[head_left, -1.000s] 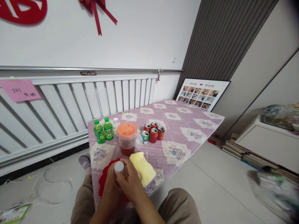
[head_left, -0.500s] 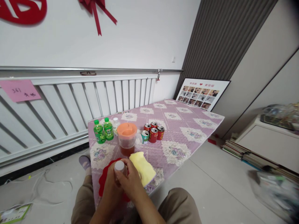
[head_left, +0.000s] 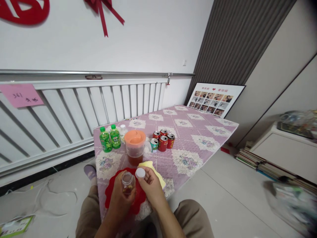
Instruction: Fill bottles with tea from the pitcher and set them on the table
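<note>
My left hand (head_left: 122, 194) is wrapped round a clear bottle (head_left: 127, 179) whose mouth is uncovered; some dark reddish contents show low inside it. Between the thumb and fingers of my right hand (head_left: 151, 182) is a white cap (head_left: 140, 173), held just right of the bottle's mouth and apart from it. Both are above a red scalloped mat (head_left: 140, 198). A yellow cloth (head_left: 158, 175) lies partly behind my right hand. Beyond the mat stands a clear pitcher (head_left: 135, 150) with an orange lid and reddish-brown liquid in its lower part.
Two green bottles (head_left: 115, 137) and a white-capped bottle (head_left: 123, 131) stand at the table's left. Several red cans (head_left: 163, 144) and a green-white can (head_left: 154, 145) are right of the pitcher. A white radiator (head_left: 99, 105) runs behind the table (head_left: 170, 162). A photo board (head_left: 210, 99) leans at the far end.
The white cap has come off the bottle and moved right with my right hand. My left hand keeps the bottle, its open mouth now showing. The right hand now covers more of the cloth.
</note>
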`<action>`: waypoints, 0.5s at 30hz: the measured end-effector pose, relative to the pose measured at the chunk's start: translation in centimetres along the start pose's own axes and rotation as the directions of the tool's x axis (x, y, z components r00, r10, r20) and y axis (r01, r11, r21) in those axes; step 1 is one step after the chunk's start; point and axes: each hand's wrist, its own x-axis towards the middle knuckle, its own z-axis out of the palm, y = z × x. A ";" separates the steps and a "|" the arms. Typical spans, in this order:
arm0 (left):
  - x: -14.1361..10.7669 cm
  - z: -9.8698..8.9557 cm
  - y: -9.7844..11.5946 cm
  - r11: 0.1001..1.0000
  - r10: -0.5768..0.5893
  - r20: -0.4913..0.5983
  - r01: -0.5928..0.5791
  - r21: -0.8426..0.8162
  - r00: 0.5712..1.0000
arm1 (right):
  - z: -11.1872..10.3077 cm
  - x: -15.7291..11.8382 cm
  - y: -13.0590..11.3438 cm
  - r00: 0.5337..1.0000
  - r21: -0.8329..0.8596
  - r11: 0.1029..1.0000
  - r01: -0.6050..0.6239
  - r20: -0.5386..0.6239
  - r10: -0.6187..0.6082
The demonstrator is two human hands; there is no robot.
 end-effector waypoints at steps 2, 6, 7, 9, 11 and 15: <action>0.0 0.0 -0.1 1.000 -0.020 0.014 0.020 -0.016 1.000 | -0.9 0.1 0.5 1.000 -0.009 1.000 -0.003 -0.006 0.002; -0.1 0.1 -0.4 0.994 -0.080 0.020 0.082 -0.071 0.997 | -3.1 0.8 1.9 0.996 -0.069 0.998 -0.006 -0.091 0.000; 0.0 0.1 -0.4 0.993 -0.086 0.023 0.088 -0.075 0.996 | -3.8 1.0 2.1 0.992 -0.117 0.993 -0.003 -0.125 -0.012; 0.0 0.0 -0.4 0.995 -0.078 0.022 0.079 -0.054 0.997 | -5.5 1.4 2.4 0.982 -0.272 0.962 0.006 -0.180 -0.057; 0.1 -0.2 -0.2 0.998 -0.057 0.017 0.058 -0.012 0.998 | -7.1 1.7 2.5 0.973 -0.481 0.876 0.013 -0.196 -0.122; 0.3 -0.4 0.3 0.998 -0.050 0.006 0.050 0.024 0.999 | -9.4 2.2 2.7 0.962 -0.840 0.529 0.123 -0.031 -0.272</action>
